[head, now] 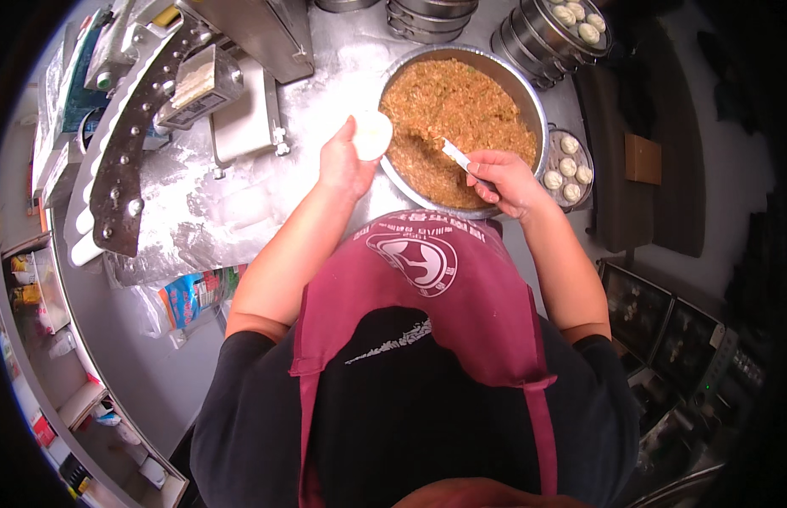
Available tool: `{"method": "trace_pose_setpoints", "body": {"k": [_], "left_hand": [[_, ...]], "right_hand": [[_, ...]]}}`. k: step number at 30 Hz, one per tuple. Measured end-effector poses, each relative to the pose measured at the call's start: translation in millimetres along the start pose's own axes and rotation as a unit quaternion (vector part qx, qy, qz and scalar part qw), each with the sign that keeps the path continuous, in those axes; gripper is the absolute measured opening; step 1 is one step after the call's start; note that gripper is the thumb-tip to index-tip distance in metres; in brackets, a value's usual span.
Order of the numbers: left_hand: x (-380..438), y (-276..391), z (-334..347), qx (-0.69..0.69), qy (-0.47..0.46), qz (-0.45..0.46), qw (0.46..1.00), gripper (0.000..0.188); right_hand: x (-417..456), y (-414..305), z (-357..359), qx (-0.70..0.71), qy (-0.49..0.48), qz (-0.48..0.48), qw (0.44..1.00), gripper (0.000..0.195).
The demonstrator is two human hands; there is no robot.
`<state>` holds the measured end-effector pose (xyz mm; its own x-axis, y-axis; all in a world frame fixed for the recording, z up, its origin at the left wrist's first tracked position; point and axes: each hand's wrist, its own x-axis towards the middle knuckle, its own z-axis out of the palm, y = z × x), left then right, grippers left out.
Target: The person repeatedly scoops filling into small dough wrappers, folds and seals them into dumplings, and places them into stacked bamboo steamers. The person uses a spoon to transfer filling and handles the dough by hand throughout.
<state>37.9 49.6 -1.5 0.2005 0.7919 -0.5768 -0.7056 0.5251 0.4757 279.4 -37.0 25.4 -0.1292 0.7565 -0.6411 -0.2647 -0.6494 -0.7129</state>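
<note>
A round white dough wrapper (373, 134) lies on the palm and fingers of my left hand (346, 162), just at the left rim of a large metal bowl (541, 101). Orange-brown minced filling (457, 89) with green flecks fills much of the bowl. My right hand (505, 181) grips the handle of a flat filling spatula (456, 154) over the bowl. The spatula's tip is at a hollow in the filling, and a little filling clings to it. Pleated buns (567, 167) sit on a round steamer tray (587, 155) right of the bowl.
Stacked metal steamers (520, 47) stand beyond the bowl, with several buns (574, 16) on top. A dough machine with a conveyor (241, 120) and a perforated metal side plate (117, 171) occupies the left. Flour dusts the steel table (254, 209). Shelves (57, 343) are at far left.
</note>
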Motion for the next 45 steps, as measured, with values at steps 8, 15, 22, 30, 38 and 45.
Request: {"method": "trace_pose_setpoints", "body": {"k": [8, 15, 22, 30, 38, 45], "left_hand": [[14, -33, 89, -0.082, -0.152, -0.022, 0.985, 0.036], [9, -41, 96, -0.069, -0.134, -0.02, 0.988, 0.035], [13, -22, 63, 0.042, -0.11, -0.055, 0.991, 0.028], [-15, -21, 64, 0.076, -0.162, -0.079, 0.981, 0.032], [-42, -21, 63, 0.141, -0.249, -0.103, 0.953, 0.039], [-52, -17, 67, 0.261, -0.257, -0.08, 0.927, 0.039]], "right_hand": [[-11, -3, 27, -0.398, 0.237, -0.389, 0.797, 0.031], [-19, 15, 31, -0.536, 0.262, -0.434, 0.675, 0.039], [-73, 16, -10, -0.651, 0.25, -0.252, 0.671, 0.028], [-31, -19, 7, -0.68, 0.217, -0.273, 0.645, 0.02], [-5, -19, 30, 0.012, 0.076, -0.203, 0.976, 0.014], [-20, -15, 32, -0.133, 0.1, -0.306, 0.937, 0.012]]}}
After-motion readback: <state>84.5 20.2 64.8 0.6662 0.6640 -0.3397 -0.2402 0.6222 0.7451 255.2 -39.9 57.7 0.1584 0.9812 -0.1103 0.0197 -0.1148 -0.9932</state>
